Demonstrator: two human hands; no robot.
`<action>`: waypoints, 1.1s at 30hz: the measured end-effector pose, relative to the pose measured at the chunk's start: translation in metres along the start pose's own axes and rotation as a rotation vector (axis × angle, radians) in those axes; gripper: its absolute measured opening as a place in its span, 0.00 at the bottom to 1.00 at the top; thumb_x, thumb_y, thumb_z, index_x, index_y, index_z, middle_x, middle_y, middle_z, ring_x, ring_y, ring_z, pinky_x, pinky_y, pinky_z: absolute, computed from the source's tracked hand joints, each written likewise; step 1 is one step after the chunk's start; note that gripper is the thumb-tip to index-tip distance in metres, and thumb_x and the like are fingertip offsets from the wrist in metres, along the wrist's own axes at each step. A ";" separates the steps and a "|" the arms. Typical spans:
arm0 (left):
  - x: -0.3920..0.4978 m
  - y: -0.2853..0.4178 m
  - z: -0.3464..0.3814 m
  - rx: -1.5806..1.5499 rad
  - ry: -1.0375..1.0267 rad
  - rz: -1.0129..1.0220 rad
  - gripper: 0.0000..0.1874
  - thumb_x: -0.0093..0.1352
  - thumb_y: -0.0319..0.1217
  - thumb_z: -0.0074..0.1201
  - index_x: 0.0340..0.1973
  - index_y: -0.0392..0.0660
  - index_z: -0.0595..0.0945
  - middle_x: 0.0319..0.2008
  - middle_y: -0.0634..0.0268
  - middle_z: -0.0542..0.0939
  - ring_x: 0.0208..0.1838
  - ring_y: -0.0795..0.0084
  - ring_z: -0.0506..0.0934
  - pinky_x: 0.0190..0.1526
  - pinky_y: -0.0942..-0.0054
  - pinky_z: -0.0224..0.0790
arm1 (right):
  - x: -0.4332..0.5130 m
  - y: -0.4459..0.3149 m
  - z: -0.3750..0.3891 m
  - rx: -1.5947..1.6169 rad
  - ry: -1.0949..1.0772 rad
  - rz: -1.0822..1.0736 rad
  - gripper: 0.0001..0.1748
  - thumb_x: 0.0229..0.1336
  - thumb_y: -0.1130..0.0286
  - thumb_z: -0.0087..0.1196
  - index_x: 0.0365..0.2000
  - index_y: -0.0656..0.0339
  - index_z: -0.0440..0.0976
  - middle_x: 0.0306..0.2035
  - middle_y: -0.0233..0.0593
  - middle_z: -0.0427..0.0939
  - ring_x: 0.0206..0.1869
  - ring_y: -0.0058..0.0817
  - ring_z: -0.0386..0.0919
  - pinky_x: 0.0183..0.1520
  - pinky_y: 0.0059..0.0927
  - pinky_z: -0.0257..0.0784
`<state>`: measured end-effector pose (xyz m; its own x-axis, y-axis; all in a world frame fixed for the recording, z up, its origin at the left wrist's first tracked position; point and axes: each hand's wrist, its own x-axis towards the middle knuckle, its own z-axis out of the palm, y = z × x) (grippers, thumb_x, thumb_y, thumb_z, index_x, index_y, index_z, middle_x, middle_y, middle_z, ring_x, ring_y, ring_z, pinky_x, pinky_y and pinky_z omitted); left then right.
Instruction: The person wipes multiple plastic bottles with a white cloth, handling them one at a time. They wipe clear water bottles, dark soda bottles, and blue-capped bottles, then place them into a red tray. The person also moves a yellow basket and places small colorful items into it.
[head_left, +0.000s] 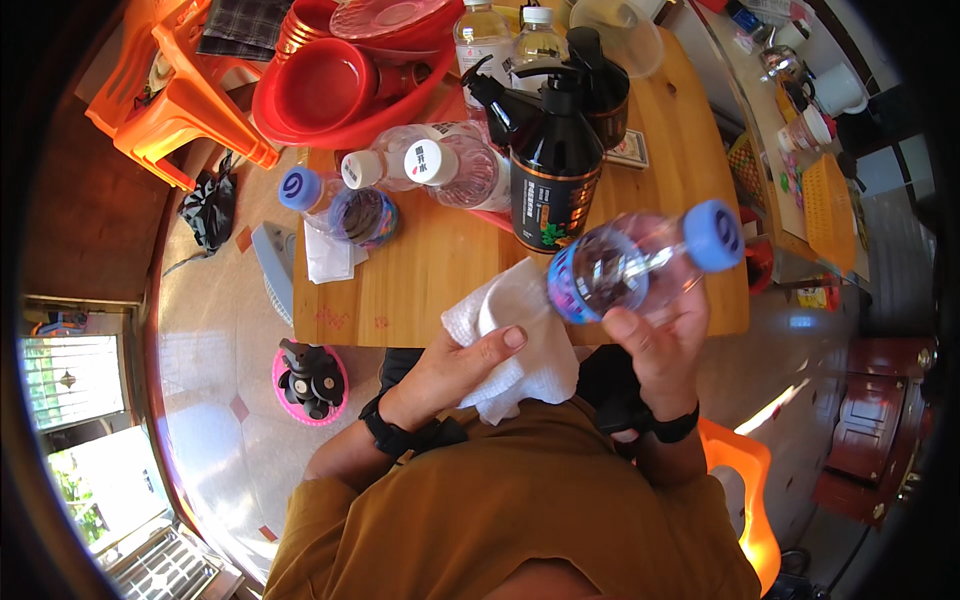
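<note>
Around a white paper towel (525, 360) the fingers of my left hand (469, 364) are closed, just past the table's near edge. In my right hand (671, 345) is a clear plastic bottle (622, 262) with a blue cap and a blue-purple label, tilted so that its cap points up and right. The bottle's base is right beside the towel; I cannot tell whether they touch. Beyond the bottle stands a black pump bottle (555, 165). A similar blue-capped bottle (364, 216) lies on the left of the table near folded white tissue (328, 251).
On the wooden table (427, 292) are white-capped bottles (465, 169), a second black pump bottle (606, 82) and a red basin (300, 135) holding red bowls (325, 84). Orange plastic stools (180, 112) stand left. A counter (784, 187) with a yellow basket (827, 214) runs along the right.
</note>
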<state>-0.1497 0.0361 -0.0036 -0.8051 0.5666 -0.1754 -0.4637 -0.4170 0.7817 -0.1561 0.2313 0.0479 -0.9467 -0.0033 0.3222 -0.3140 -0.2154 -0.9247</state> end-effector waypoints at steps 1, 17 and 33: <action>-0.003 -0.001 -0.002 0.001 0.033 0.025 0.32 0.67 0.40 0.55 0.61 0.38 0.63 0.53 0.62 0.72 0.55 0.72 0.71 0.55 0.70 0.64 | 0.002 -0.001 -0.005 -0.047 0.050 -0.012 0.37 0.46 0.70 0.66 0.54 0.69 0.61 0.53 0.41 0.68 0.52 0.28 0.71 0.55 0.32 0.67; -0.028 -0.007 -0.026 0.023 0.336 0.078 0.23 0.68 0.35 0.54 0.56 0.40 0.70 0.48 0.64 0.76 0.50 0.72 0.74 0.52 0.70 0.67 | 0.058 0.025 -0.042 -0.099 0.186 -0.006 0.29 0.50 0.74 0.63 0.53 0.65 0.66 0.45 0.33 0.74 0.46 0.19 0.73 0.51 0.23 0.68; -0.012 -0.020 -0.025 0.180 0.304 0.036 0.19 0.69 0.31 0.53 0.54 0.40 0.72 0.45 0.67 0.77 0.47 0.77 0.74 0.49 0.74 0.69 | 0.046 0.044 -0.052 -0.124 0.210 0.100 0.28 0.49 0.72 0.64 0.51 0.63 0.68 0.44 0.31 0.74 0.44 0.18 0.72 0.48 0.22 0.69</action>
<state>-0.1403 0.0200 -0.0320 -0.9057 0.3047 -0.2947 -0.3821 -0.2858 0.8788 -0.2174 0.2726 0.0116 -0.9636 0.1871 0.1908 -0.2123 -0.1026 -0.9718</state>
